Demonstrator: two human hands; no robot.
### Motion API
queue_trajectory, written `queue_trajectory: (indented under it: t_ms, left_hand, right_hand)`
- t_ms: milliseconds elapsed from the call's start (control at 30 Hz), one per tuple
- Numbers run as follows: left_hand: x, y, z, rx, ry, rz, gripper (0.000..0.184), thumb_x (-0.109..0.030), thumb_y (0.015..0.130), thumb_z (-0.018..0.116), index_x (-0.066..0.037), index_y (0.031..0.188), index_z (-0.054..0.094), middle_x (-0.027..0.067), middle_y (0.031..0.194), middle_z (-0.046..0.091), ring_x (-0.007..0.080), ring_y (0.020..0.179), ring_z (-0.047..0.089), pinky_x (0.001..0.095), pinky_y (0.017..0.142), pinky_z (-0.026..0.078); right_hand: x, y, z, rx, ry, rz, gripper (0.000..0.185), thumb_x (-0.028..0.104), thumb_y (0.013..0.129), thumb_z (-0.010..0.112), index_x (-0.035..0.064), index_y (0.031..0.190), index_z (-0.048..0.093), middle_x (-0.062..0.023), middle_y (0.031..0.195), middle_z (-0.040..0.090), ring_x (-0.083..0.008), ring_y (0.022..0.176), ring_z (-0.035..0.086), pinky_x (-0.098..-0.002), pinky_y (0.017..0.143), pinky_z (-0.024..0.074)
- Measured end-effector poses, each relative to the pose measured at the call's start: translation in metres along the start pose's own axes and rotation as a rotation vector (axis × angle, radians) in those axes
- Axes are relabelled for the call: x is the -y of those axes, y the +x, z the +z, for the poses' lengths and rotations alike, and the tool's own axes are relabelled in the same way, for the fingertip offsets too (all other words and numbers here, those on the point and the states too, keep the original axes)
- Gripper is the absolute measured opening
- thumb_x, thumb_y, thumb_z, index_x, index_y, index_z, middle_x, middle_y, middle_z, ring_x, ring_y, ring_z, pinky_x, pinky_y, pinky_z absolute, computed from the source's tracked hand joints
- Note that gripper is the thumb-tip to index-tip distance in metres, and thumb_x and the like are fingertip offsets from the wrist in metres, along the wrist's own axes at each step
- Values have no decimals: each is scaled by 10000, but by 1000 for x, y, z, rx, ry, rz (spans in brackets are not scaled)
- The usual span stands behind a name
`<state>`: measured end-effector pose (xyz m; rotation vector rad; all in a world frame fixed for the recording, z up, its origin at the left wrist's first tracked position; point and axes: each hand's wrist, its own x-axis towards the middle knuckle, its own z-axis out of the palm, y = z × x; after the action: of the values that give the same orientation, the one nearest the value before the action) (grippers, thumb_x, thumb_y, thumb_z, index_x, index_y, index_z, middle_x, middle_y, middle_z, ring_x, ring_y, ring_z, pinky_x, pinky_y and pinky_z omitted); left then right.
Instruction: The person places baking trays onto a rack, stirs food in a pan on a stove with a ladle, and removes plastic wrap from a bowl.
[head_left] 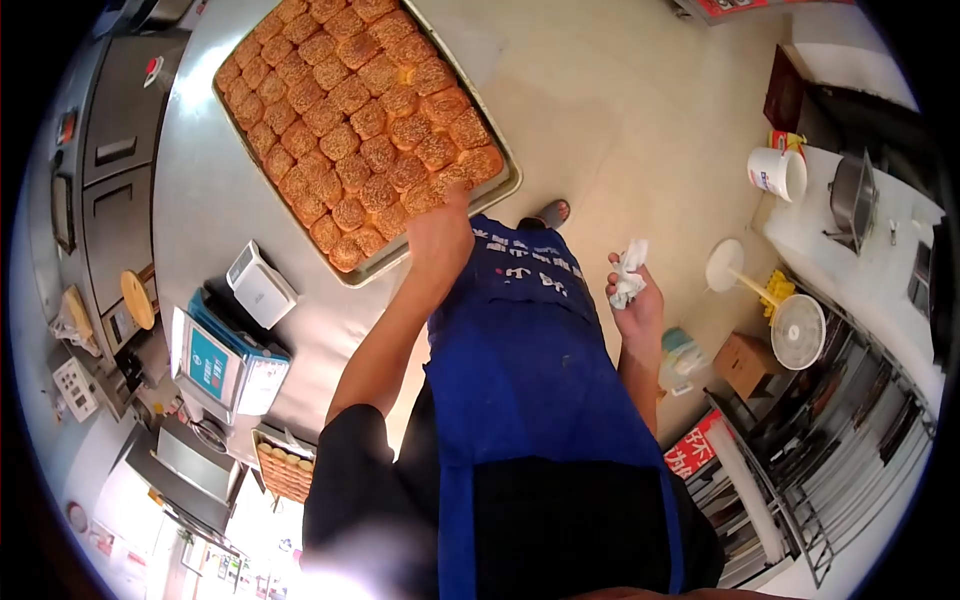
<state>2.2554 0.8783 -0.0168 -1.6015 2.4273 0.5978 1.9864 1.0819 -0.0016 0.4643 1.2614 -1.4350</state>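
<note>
A large metal baking tray full of golden-brown, seed-topped buns rests on the steel worktop. My left hand reaches over the tray's near rim and touches the buns beside it. Its fingers are mostly hidden, so their grip does not show. Off to the right, away from the worktop, my right hand is closed around a crumpled white tissue. A blue apron covers my front between the two arms.
Left of me on the worktop stand a white kitchen scale and a blue scale with a screen. A smaller tray of buns sits behind them. To the right are a white bucket, a cardboard box and a rack of trays.
</note>
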Motion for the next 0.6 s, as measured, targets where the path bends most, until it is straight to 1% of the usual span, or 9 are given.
queue_trajectory:
  t_ms: [67, 133, 267, 333, 367, 433, 467, 533, 600]
  left_hand:
    - [-6, 0, -1, -14, -14, 38, 496, -103, 865, 523, -79, 1360, 544, 145, 673, 682, 332, 607, 690, 450, 544, 526]
    - [-11, 4, 5, 23, 34, 90, 552, -104, 862, 527, -99, 1414, 515, 140, 677, 676, 318, 604, 684, 449, 556, 528]
    - [-11, 8, 22, 53, 93, 115, 591, -106, 863, 528, -102, 1452, 487, 132, 696, 679, 299, 617, 685, 442, 558, 526]
    - [-11, 8, 23, 104, 112, 102, 604, -113, 866, 528, -103, 1468, 476, 116, 720, 690, 282, 639, 692, 430, 555, 523]
    - [-10, 8, 26, 105, 113, 104, 604, -113, 866, 528, -103, 1468, 476, 116, 720, 690, 282, 639, 692, 430, 555, 523]
    - [-9, 8, 30, -65, 45, 146, 499, -80, 867, 512, -113, 1357, 600, 160, 641, 666, 329, 576, 679, 458, 534, 520]
    - [-9, 10, 29, -67, 46, 151, 499, -80, 867, 512, -113, 1357, 600, 160, 641, 666, 329, 576, 679, 458, 534, 520]
    - [-12, 11, 20, 31, 82, 141, 564, -98, 863, 531, -70, 1426, 516, 113, 688, 690, 292, 611, 692, 436, 545, 524]
    - [-18, 15, 7, 8, 56, 151, 545, -95, 864, 531, -65, 1408, 534, 117, 677, 688, 295, 596, 689, 435, 534, 523]
  right_hand:
    - [-4, -3, 0, -15, -4, -12, 299, 158, 980, 477, 24, 1243, 522, -155, 1100, 655, -201, 736, 619, -293, 608, 532]
    - [-4, -4, 0, 14, 0, -8, 301, 144, 971, 469, 21, 1240, 521, -155, 1096, 658, -198, 730, 618, -291, 611, 531]
    - [-4, -9, 0, -17, 10, -25, 306, 137, 974, 457, 18, 1249, 519, -153, 1089, 661, -196, 726, 618, -293, 611, 530]
    - [-5, -10, -4, -32, 13, -40, 310, 132, 974, 451, 23, 1256, 518, -152, 1083, 664, -196, 723, 618, -294, 609, 528]
    - [-5, -11, -4, -34, 15, -40, 310, 132, 974, 451, 23, 1256, 518, -152, 1083, 664, -196, 723, 618, -294, 609, 528]
    - [-4, -12, -3, -37, 25, -48, 308, 139, 977, 455, 29, 1257, 519, -151, 1078, 667, -196, 724, 619, -292, 608, 527]
    - [-3, -13, -2, -37, 29, -51, 308, 139, 977, 455, 29, 1257, 519, -151, 1078, 667, -196, 724, 619, -292, 608, 527]
    - [-3, -15, -2, -38, 38, -54, 307, 146, 984, 453, 34, 1262, 519, -149, 1075, 668, -196, 724, 619, -291, 608, 526]
    - [-3, -14, -4, -36, 44, -57, 305, 151, 988, 454, 35, 1262, 519, -147, 1075, 668, -195, 724, 619, -291, 608, 526]
